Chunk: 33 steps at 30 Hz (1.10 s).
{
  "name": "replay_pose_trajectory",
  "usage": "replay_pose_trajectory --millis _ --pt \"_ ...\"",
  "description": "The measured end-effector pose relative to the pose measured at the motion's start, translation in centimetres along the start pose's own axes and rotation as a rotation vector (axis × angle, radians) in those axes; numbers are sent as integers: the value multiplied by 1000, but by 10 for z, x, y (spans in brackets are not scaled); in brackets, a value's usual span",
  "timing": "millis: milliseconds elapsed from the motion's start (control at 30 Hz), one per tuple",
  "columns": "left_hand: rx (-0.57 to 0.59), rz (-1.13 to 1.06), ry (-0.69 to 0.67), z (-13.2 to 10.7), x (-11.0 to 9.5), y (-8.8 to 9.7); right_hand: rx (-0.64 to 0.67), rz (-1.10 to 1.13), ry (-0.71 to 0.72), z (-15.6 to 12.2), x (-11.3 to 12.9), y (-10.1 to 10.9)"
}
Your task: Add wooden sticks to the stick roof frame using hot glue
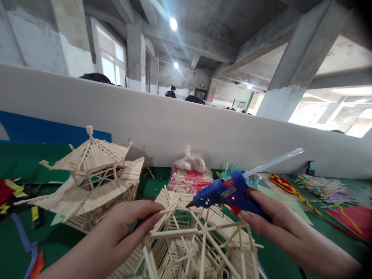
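While you work at a table covered in green felt, a long pale grey partition runs behind it. Above that rise rough concrete beams, round ceiling lamps and bright windows. Your left hand is closed in a pinch, thumb and fingertips gripping the end of a thin stick on the near left edge of the stick frame. The frame sits directly in front of you at the bottom of the view, an open lattice of pale, straight wooden sticks crossing at many angles. Your right hand is wrapped tight around the handle of the glue gun, a glossy blue plastic tool flecked with white, its small red light on. A clear glue rod juts from its back, and its nozzle points left, just above the top of the frame and near your left fingertips. To the left stands a finished stick pagoda with tiered, sloping roofs of close-laid sticks. Behind the frame lies a crinkled clear bag of sticks. Curly coloured paper strips and a flat red sheet lie on the right.
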<state>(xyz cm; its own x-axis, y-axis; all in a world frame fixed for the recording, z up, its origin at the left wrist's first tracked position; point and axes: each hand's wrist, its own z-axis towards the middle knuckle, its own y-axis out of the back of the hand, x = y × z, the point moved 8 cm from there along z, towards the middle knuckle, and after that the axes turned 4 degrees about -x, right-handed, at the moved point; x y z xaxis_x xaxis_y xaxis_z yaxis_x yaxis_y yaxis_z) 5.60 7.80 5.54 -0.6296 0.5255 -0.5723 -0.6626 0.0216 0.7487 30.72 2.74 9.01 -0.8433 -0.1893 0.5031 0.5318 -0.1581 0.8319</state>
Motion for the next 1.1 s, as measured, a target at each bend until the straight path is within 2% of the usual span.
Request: replay_pose_trajectory --millis 233,500,700,1100 --pt "12 -37 22 0 0 -1 30 -51 -30 -2 -9 0" --pt "6 -22 57 -1 5 -2 5 -46 -35 -1 3 3" --pt "9 -14 59 -1 6 -2 18 -65 9 -1 1 -2" --pt "26 -29 32 0 4 -3 -23 -121 68 -3 11 7"
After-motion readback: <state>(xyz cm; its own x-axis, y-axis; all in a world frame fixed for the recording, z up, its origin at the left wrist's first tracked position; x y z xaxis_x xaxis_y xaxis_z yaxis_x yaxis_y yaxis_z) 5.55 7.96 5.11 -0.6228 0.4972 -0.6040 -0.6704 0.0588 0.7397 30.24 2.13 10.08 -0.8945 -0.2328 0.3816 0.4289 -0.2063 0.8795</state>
